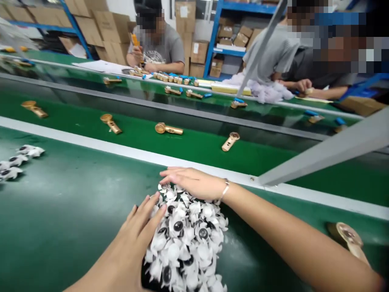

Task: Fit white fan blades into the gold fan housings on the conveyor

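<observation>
A heap of small white fan blades (203, 249), some showing black round hubs, lies on the green tabletop in front of me. My left hand (139, 227) rests against the heap's left side, fingers stretched out and slightly apart. Across the far edge of the heap lies my right hand (194, 182), its fingers extended to the left and touching the topmost blades. A light bracelet (225, 190) circles the right wrist. Neither hand grips anything. The near end of the heap runs out of the bottom of the view.
More fan blades (18, 160) lie at the left. Gold fan housings (168, 129) are spaced along the green conveyor belt (136, 138) beyond a white rail (121, 151). A slanted grey post (328, 150) stands at right. Co-workers (164, 48) sit across the line.
</observation>
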A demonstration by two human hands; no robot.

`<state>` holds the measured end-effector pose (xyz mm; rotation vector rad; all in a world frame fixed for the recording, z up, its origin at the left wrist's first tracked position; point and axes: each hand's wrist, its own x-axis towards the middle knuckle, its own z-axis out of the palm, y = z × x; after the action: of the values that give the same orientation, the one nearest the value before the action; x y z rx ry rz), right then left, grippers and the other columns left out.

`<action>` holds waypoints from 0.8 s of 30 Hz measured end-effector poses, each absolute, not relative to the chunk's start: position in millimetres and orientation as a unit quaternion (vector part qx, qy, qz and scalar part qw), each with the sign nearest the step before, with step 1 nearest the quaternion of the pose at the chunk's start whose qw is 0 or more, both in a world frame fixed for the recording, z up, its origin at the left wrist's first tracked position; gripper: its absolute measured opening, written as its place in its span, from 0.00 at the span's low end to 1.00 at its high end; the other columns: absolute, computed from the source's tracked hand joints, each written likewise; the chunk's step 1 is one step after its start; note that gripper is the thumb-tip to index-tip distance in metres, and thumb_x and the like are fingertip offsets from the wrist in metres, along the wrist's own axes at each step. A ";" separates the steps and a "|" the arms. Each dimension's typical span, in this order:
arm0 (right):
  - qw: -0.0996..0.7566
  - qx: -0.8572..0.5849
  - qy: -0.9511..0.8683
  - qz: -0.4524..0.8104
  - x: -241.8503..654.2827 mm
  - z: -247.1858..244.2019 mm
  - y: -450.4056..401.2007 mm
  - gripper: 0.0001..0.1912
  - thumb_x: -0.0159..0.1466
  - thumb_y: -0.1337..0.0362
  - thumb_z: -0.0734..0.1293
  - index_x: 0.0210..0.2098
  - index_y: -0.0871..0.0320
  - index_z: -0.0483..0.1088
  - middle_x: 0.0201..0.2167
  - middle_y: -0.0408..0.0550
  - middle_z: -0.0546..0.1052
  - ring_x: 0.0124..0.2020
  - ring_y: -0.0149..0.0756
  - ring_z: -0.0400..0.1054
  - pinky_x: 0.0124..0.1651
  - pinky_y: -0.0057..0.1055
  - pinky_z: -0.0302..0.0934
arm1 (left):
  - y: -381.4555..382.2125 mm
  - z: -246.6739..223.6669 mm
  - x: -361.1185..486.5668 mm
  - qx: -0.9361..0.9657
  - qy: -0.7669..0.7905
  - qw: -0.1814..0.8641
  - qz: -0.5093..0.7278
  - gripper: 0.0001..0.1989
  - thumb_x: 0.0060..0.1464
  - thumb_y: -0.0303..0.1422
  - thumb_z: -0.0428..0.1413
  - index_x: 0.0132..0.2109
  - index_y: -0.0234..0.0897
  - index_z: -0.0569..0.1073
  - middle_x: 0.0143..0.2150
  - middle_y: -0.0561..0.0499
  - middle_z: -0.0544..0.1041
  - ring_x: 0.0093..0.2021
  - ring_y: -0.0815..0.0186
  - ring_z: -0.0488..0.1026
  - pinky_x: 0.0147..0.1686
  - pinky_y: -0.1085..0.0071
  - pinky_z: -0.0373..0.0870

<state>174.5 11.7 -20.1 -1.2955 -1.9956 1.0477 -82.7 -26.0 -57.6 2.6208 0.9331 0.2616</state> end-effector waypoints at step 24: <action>-0.013 -0.778 -0.628 -0.015 214.2 -77.0 -201.4 0.44 0.67 0.42 0.57 0.70 0.71 0.49 0.72 0.64 0.47 0.72 0.65 0.35 0.63 0.67 0.41 | 98.9 -43.4 84.6 0.978 -0.044 0.192 -0.063 0.23 0.59 0.41 0.56 0.61 0.49 0.72 0.50 0.46 0.74 0.42 0.59 0.76 0.39 0.69 0.72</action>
<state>214.2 -201.4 -77.0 -2.4650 -1.9898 -0.0471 84.6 98.9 -43.4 2.7463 -0.1245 -0.1781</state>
